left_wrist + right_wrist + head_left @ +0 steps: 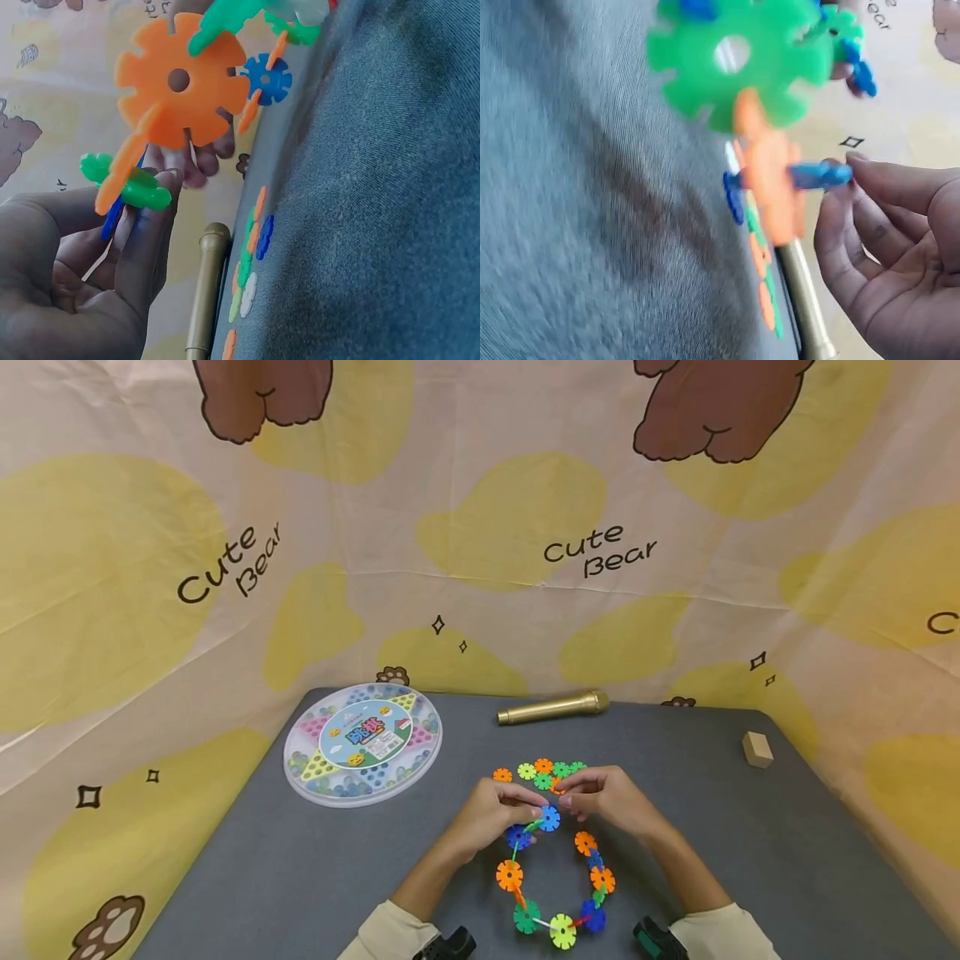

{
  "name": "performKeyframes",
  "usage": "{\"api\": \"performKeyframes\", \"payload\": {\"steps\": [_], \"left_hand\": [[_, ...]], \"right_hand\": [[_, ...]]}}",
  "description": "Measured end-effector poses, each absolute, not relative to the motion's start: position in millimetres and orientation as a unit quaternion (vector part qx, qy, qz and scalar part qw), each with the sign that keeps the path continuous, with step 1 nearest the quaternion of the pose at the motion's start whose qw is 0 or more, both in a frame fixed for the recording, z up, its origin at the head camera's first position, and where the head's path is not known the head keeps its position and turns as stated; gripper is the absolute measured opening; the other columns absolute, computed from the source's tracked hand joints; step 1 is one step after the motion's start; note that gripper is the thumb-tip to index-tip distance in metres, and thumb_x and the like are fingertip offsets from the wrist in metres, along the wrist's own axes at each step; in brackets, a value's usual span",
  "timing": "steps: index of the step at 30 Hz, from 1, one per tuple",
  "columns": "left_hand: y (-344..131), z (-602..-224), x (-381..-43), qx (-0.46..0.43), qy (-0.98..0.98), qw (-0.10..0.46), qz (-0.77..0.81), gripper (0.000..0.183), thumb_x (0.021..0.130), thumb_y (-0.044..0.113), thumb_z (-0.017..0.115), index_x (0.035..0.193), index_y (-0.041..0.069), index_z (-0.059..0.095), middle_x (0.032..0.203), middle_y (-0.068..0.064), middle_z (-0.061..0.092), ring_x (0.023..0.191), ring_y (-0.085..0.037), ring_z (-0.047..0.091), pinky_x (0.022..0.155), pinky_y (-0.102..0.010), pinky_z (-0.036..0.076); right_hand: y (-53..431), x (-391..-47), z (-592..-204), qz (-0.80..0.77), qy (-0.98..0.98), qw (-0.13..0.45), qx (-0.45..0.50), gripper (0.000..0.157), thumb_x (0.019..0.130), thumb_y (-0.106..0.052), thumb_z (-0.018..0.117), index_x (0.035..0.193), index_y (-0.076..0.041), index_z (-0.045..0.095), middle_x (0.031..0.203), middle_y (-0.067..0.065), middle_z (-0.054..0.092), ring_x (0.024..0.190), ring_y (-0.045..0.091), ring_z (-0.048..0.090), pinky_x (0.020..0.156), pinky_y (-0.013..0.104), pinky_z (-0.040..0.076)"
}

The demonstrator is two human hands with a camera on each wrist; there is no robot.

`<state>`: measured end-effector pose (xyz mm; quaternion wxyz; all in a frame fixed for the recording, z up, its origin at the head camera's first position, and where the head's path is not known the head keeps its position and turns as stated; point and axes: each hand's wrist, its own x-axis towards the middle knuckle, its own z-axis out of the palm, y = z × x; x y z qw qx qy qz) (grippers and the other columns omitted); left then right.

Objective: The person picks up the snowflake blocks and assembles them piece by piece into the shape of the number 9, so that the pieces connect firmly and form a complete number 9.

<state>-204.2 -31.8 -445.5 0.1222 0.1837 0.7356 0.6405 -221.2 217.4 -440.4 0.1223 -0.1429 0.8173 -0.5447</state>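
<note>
A ring-shaped chain of slotted plastic building discs (pixel 509 876), in several colours, lies on the grey table with its two ends apart. My left hand (pixel 486 817) pinches the chain at the left end, beside a blue disc (pixel 550 818) and a green disc (pixel 135 187). My right hand (pixel 611 797) hovers near that blue disc with its fingers loosely bent. I see nothing held in it. In the right wrist view its fingertips overlap a blue disc (pixel 821 175) in the foreground. An orange disc (pixel 585 842) ends the chain's right side, below this hand.
Loose discs (pixel 543 766) lie in a row behind my hands. Farther back is a gold microphone (pixel 552 707). A round board game case (pixel 300 777) sits at the back left. A wooden block (pixel 757 749) stands at the right. A printed cloth (pixel 495 527) hangs behind the table.
</note>
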Motion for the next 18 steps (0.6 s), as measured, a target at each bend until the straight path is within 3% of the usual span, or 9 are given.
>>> {"api": "performKeyframes", "payload": {"steps": [11, 18], "left_hand": [[-32.5, -442.7, -201.2, 0.184, 0.724, 0.125, 0.652, 0.018, 0.095, 0.011, 0.076, 0.108, 0.0, 0.082, 0.105, -0.014, 0.081, 0.084, -0.009, 0.072, 0.078, -0.022, 0.056], [-31.9, -443.6, -200.3, 0.179, 0.728, 0.13, 0.65, 0.017, 0.096, 0.01, 0.075, 0.108, 0.0, 0.082, 0.102, -0.014, 0.081, 0.081, -0.009, 0.072, 0.074, -0.022, 0.056]], "right_hand": [[215.1, -242.5, -451.5, -0.471, 0.851, 0.13, -0.194, 0.032, 0.091, -0.007, 0.079, 0.122, -0.001, 0.076, 0.117, 0.014, 0.076, 0.1, 0.025, 0.073, 0.082, 0.033, 0.063], [210.4, -248.4, -453.8, -0.433, 0.864, 0.125, -0.222, 0.031, 0.089, -0.006, 0.081, 0.12, -0.003, 0.077, 0.115, 0.012, 0.076, 0.097, 0.023, 0.072, 0.081, 0.033, 0.062]]}}
